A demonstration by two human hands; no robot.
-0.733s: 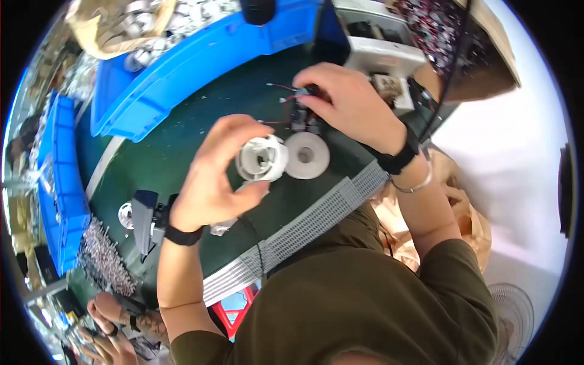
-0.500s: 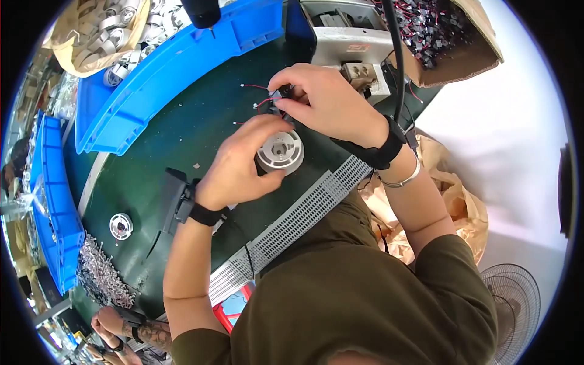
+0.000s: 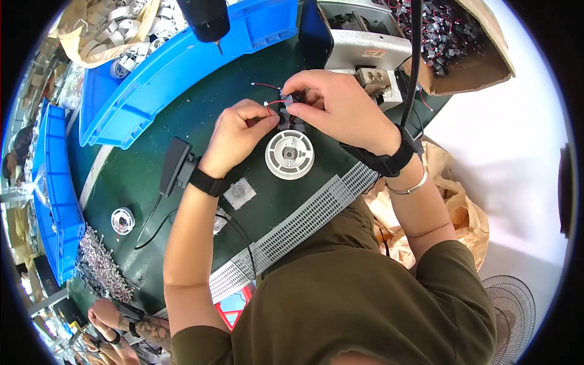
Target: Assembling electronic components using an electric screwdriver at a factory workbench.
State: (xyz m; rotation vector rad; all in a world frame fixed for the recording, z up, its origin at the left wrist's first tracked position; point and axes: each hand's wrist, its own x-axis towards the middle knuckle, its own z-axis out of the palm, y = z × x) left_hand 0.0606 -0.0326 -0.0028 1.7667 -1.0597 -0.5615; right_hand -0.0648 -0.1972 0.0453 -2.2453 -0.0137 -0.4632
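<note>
My right hand [image 3: 344,109] pinches a small black part with thin red wires [image 3: 288,98] between thumb and fingers. Close beside it, my left hand [image 3: 236,135] has its thumb and fingertips closed at the wires and a similar dark part; which of these it grips is hard to make out. More small dark parts [image 3: 298,127] lie under the fingertips. Just nearer to me, a white round plastic housing [image 3: 290,171] lies flat with its slotted ring and square centre facing up, untouched by either hand.
A black electric screwdriver [image 3: 205,21] hangs above a blue bin [image 3: 176,79] holding white rings. Far right stands a cardboard box [image 3: 480,76] of black wired parts beside a grey metal machine [image 3: 365,48]. Screws [image 3: 103,267] and another white housing [image 3: 122,221] lie left; a co-worker's hands [image 3: 106,313] show lower left.
My left hand has left the white housing and moved up to the wires beside my right hand. The housing is now fully uncovered. My right hand still pinches the small part.
</note>
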